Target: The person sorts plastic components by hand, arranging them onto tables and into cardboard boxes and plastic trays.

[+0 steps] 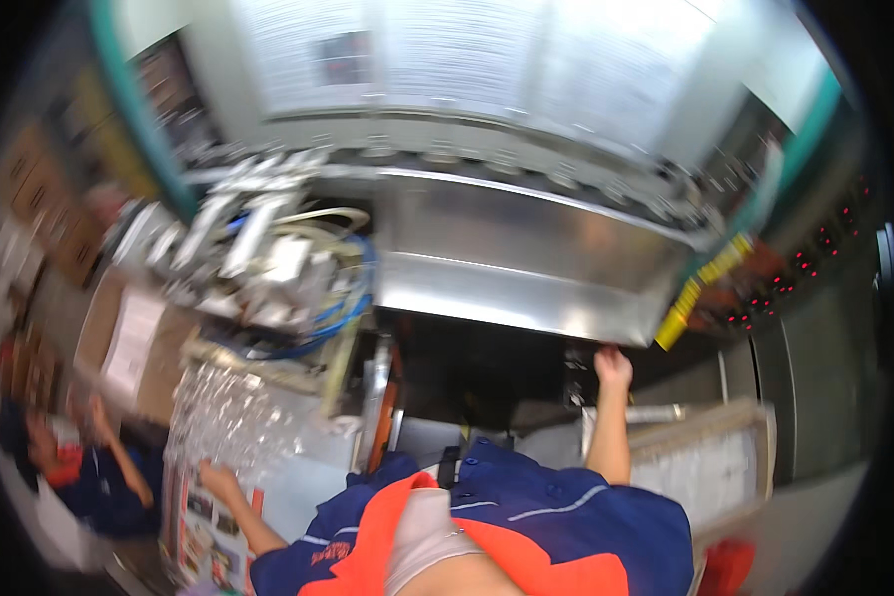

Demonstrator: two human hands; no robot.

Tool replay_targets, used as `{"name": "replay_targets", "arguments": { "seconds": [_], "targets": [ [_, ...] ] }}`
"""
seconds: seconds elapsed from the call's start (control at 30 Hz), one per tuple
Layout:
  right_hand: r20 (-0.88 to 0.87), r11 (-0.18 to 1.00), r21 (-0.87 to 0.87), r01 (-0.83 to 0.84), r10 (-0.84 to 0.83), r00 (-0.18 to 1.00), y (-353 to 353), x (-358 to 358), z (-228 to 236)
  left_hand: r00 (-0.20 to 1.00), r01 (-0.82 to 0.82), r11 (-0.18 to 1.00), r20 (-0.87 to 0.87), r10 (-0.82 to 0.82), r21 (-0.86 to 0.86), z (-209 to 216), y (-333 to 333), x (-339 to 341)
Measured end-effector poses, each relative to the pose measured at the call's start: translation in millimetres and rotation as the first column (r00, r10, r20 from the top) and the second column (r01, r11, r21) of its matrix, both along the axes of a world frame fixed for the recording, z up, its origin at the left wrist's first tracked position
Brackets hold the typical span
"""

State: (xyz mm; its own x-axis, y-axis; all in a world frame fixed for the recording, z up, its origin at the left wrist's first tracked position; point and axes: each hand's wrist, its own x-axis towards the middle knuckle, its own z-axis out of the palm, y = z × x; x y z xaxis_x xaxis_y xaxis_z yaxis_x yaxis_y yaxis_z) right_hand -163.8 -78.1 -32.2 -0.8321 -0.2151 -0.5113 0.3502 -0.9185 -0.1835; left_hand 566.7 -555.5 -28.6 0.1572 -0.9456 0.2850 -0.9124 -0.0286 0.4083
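My left hand (221, 482) is low on the left, beside a heap of shiny clear plastic pieces (230, 417) on a work table. Motion smears its fingers, so its grip cannot be made out. Right of centre, my right hand (614, 370) reaches forward to just below the front edge of a shiny metal chute (507, 298). Its fingertips are blurred against the dark gap there, and I cannot tell whether they touch or hold anything.
At left, white machine arms (243, 233) stand among blue hoses (358, 298). A cardboard box (154, 343) and a co-worker (99, 487) are beyond. A shallow box (705, 467) stands at right, below a yellow strip (700, 293) and a panel of red lights (780, 288).
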Motion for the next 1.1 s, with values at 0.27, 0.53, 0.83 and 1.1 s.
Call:
{"name": "replay_targets", "arguments": {
  "seconds": [0.27, 0.53, 0.83, 1.1],
  "targets": [
    [-0.233, 0.997, 0.082, 0.011, 0.008, 0.973, 40.9, 20.3, 32.1, 0.710, 0.667, 0.745, -0.331, -0.621, 0.031, 2.4, 91.5, -190.7],
    [-0.369, 0.031, 0.914, 0.404, 0.475, 0.799, 67.6, 147.9, 37.9, 0.233, 0.950, -0.030, -0.773, -0.589, 0.310, 2.6, 259.4, -338.6],
    [-0.253, -0.796, 0.592, -0.128, -0.334, 0.908, 372.8, 117.9, 111.8, -0.119, 0.902, -0.310, -0.515, -0.849, 0.302, 60.0, 366.8, -442.7],
    [-0.138, -0.567, 0.817, -0.102, -0.365, 0.921, 436.7, 123.5, 99.6, -0.525, 0.520, -0.812, -0.650, -0.550, 0.267, 62.1, 514.6, -468.7]
  ]
}}
